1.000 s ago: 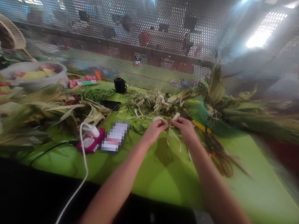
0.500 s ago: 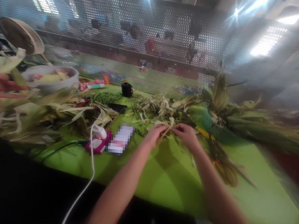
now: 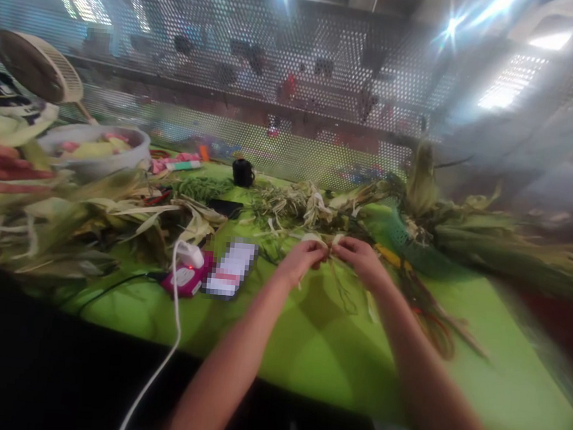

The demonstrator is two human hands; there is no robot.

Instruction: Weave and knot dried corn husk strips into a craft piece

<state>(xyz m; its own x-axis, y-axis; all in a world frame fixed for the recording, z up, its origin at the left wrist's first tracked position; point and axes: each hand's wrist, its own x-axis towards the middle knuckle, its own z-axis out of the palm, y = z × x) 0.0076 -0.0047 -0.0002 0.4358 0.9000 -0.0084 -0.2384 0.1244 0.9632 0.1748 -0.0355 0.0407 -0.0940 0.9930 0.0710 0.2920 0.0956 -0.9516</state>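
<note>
Over the green tabletop, my left hand pinches a pale strip of corn husk. My right hand is closed close beside it, fingertips almost touching, on the same pale husk material. Thin strands dangle below the fingers. Whether both hands grip one strip or two is too blurred to tell. Just behind the hands lies a heap of shredded husk.
On the left are a phone, a magenta power outlet with a white cable, and piled husks. A co-worker's hand is near a basin. A green basket and orange-handled scissors lie right.
My fingertips have shifted slightly, and the upright pale loop between them has flattened toward the hands. Thin strands now show hanging below. The co-worker's hand at left has moved a little.
</note>
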